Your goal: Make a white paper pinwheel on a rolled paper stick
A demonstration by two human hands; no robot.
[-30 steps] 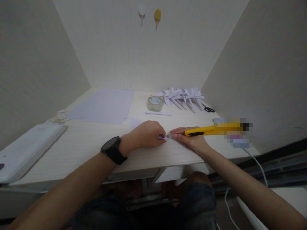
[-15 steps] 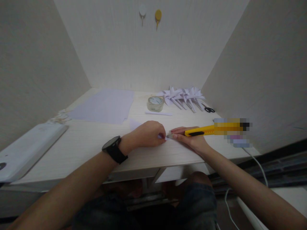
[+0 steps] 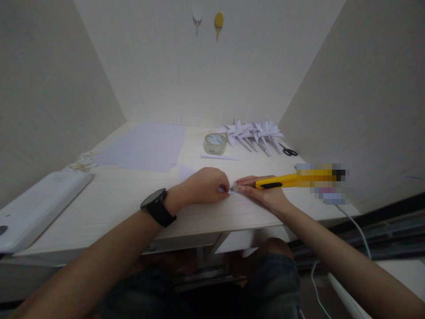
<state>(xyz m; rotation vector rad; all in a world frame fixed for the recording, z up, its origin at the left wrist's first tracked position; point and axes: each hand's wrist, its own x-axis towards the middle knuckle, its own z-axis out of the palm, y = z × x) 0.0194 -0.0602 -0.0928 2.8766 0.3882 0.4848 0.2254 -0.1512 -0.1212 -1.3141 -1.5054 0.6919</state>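
My left hand [image 3: 207, 185] is closed over a white paper piece [image 3: 186, 173]. Part of that paper shows behind the wrist, and a bit more between thumb and curled fingers. Close beside it, my right hand [image 3: 265, 195] is closed around the front end of a yellow utility knife [image 3: 282, 180]. The knife's tip points left, towards my left fingertips. Its handle stretches out to the right above the hand, and the rear part is blurred by pixels. Whether the blade touches the paper I cannot tell.
Behind my hands lie a rolled paper stick [image 3: 219, 157], a tape roll [image 3: 215, 144], several paper pinwheels [image 3: 254, 133] and black scissors [image 3: 289, 152]. Paper sheets [image 3: 146, 146] lie back left, a white device [image 3: 43, 204] front left. A cable [image 3: 358, 230] hangs at the right.
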